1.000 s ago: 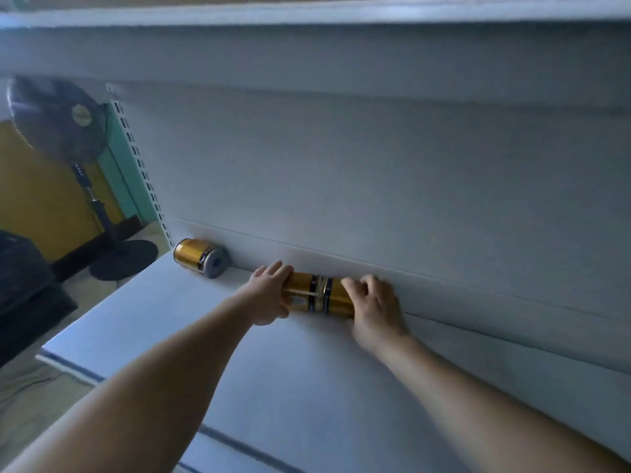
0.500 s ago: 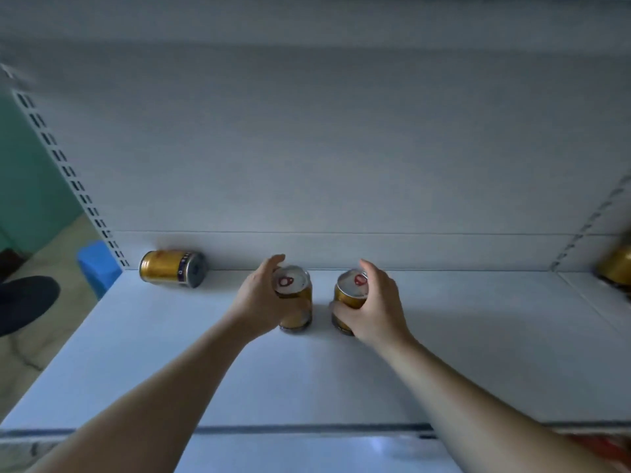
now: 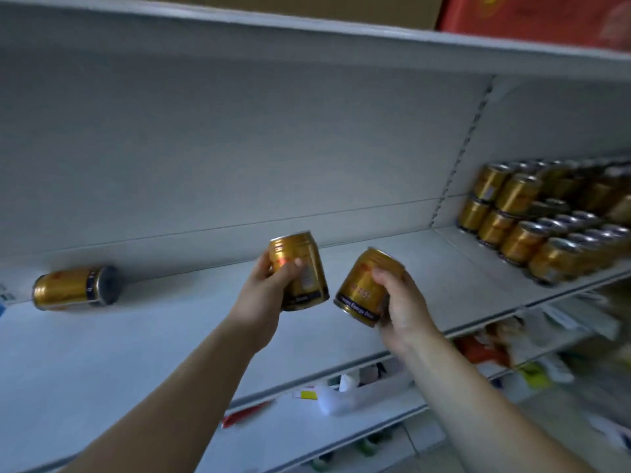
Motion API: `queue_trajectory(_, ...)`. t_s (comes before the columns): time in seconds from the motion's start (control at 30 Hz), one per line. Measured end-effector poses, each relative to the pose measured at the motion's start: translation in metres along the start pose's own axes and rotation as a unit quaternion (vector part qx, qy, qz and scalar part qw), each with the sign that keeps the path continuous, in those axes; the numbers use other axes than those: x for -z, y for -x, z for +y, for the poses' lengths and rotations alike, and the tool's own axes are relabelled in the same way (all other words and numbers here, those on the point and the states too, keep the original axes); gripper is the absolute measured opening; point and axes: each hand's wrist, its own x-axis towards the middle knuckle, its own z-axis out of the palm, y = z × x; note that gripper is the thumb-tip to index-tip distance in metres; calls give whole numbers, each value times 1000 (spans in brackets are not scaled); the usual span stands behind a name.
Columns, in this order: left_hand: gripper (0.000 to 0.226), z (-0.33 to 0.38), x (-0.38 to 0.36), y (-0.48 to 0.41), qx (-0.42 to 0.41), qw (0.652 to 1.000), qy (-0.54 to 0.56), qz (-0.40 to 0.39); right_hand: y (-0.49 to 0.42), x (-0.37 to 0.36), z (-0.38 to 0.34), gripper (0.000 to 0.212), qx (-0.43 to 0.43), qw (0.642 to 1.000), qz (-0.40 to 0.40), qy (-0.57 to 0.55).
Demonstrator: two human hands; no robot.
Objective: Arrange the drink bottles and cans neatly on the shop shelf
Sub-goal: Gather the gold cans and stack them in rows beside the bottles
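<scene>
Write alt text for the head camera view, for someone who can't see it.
A person's left hand and right hand each hold a gold energy drink can above a white shop shelf. A third gold can lies on its side at left; stacked gold cans fill the shelf at right.

Stacked cans [image 3: 546,220] blurred, cut off at right edge; lower-shelf goods [image 3: 341,390] too smeared to identify.
</scene>
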Motion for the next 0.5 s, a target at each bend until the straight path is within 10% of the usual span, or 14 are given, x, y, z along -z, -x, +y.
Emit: queue_trajectory(0.5,51,-94,-347,-10,18,981,-33,-190,37,292,-178,45,163,979,110,49)
